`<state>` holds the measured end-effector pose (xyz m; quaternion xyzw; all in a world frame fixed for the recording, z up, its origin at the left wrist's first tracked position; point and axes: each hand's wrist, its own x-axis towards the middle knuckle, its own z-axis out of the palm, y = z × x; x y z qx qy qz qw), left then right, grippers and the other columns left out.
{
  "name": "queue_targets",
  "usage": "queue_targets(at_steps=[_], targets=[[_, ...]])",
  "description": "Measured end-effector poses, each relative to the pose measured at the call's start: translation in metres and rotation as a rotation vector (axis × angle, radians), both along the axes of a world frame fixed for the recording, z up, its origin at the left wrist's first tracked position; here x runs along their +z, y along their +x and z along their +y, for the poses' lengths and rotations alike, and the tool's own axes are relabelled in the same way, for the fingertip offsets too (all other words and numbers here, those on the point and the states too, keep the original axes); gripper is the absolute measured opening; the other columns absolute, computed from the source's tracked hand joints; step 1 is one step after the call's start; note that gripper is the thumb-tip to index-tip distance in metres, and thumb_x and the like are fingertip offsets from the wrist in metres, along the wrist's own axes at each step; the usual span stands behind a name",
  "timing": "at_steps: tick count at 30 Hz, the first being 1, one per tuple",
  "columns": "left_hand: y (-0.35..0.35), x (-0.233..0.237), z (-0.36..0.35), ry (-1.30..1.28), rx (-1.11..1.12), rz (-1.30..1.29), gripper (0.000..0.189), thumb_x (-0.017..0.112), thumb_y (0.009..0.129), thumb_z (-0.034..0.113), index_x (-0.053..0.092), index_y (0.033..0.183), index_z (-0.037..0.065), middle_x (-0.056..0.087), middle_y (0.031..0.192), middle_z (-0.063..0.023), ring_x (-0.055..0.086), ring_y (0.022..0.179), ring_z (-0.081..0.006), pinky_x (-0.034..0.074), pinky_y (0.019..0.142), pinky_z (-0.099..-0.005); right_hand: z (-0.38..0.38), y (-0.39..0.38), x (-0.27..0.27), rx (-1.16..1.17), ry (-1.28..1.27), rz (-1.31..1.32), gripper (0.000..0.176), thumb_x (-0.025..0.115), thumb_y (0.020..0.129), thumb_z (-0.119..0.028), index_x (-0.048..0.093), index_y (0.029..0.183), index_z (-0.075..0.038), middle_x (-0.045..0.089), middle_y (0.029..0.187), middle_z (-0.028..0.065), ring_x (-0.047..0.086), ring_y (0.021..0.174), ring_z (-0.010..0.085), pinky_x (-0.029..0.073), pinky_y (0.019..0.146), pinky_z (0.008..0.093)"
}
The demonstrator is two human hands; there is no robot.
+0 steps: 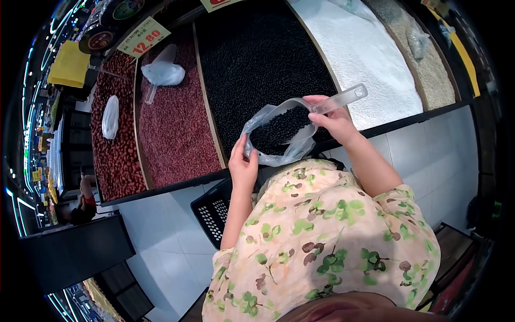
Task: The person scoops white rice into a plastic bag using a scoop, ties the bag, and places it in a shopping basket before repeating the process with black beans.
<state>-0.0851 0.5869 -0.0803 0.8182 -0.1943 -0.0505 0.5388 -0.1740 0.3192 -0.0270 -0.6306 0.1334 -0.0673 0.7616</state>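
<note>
Over the near edge of the black bean bin (252, 53), my right hand (333, 121) grips a clear plastic scoop (346, 99) by its handle. Black beans (281, 127) lie in the scoop's bowl, which overlaps the mouth of a clear plastic bag (292, 153). The bag's left side is pinched in my left hand (244, 165), fingers curled along its rim and thumb in front. Part of the bag is hidden behind the scoop.
Left of the black beans are bins of small red beans (171, 126) and dark red dates (115, 166); on the right, white grain (370, 59) and tan grain (437, 80). A price card (144, 37) stands at the back. A black basket (211, 217) is below my left arm.
</note>
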Motion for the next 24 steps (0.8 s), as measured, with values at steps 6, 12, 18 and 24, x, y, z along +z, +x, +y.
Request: queue_targets(at_steps=[6, 12, 18, 24], targets=[[-0.004, 0.001, 0.002, 0.017, -0.004, 0.001, 0.051, 0.062, 0.080, 0.003, 0.052, 0.130, 0.006, 0.056, 0.124, -0.0107, 0.057, 0.076, -0.0100, 0.047, 0.065, -0.0219, 0.010, -0.006, 0.013, 0.044, -0.221, -0.197, 0.049, 0.065, 0.082, -0.010, 0.051, 0.128, -0.004, 0.052, 0.127, 0.0065, 0.050, 0.113, 0.0145, 0.040, 0.094, 0.0298], [-0.004, -0.003, 0.003, 0.007, -0.008, -0.019, 0.051, 0.062, 0.080, 0.003, 0.052, 0.130, 0.006, 0.056, 0.124, -0.0104, 0.056, 0.074, -0.0095, 0.046, 0.064, -0.0221, -0.017, -0.003, 0.012, -0.177, -0.042, -0.155, 0.044, 0.065, 0.083, -0.015, 0.054, 0.124, -0.005, 0.060, 0.109, 0.0059, 0.057, 0.097, 0.0134, 0.047, 0.080, 0.0272], [-0.002, -0.004, 0.003, 0.020, 0.000, -0.009, 0.051, 0.061, 0.080, 0.003, 0.052, 0.130, 0.006, 0.056, 0.124, -0.0101, 0.054, 0.071, -0.0089, 0.046, 0.063, -0.0220, -0.046, 0.004, 0.003, -0.384, 0.010, -0.053, 0.044, 0.060, 0.087, -0.017, 0.049, 0.127, -0.003, 0.059, 0.119, 0.0089, 0.057, 0.103, 0.0158, 0.052, 0.074, 0.0277], [0.002, -0.007, 0.002, 0.004, 0.022, 0.018, 0.050, 0.061, 0.080, 0.003, 0.053, 0.129, 0.006, 0.057, 0.124, -0.0100, 0.055, 0.071, -0.0087, 0.046, 0.063, -0.0218, -0.061, 0.025, -0.033, -0.496, -0.090, 0.067, 0.046, 0.062, 0.088, -0.024, 0.049, 0.129, -0.008, 0.059, 0.116, 0.0060, 0.056, 0.100, 0.0133, 0.048, 0.074, 0.0262]])
